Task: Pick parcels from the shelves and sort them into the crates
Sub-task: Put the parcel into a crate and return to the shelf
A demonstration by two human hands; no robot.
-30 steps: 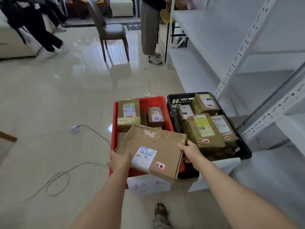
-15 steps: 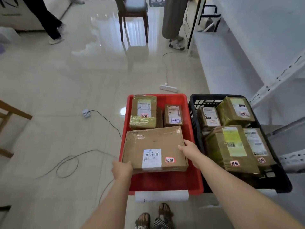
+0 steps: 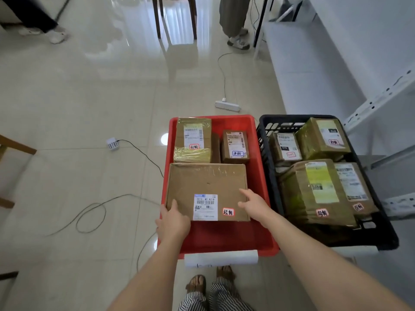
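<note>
A flat brown parcel point(image 3: 206, 182) with a white label and a red-edged sticker lies in the near half of the red crate point(image 3: 224, 243). My left hand point(image 3: 174, 223) holds its near left corner, thumb on top and fingers hidden. My right hand point(image 3: 256, 204) hovers at the parcel's right edge with its fingers spread and straight. Two smaller parcels point(image 3: 193, 140) point(image 3: 235, 145) stand at the far end of the red crate. To the right, the black crate point(image 3: 381, 241) holds several taped parcels point(image 3: 314, 189).
Both crates stand on the glossy tile floor beside white metal shelves point(image 3: 381, 93). A power strip point(image 3: 227, 105) and loose cables point(image 3: 89, 214) lie on the floor. A chair point(image 3: 174, 16) and other people's feet point(image 3: 239, 41) are farther off. My own feet point(image 3: 197, 285) are just behind the red crate.
The flat parcel came down from above the crates and now lies in the red crate. My right hand has let go of its right edge and opened.
</note>
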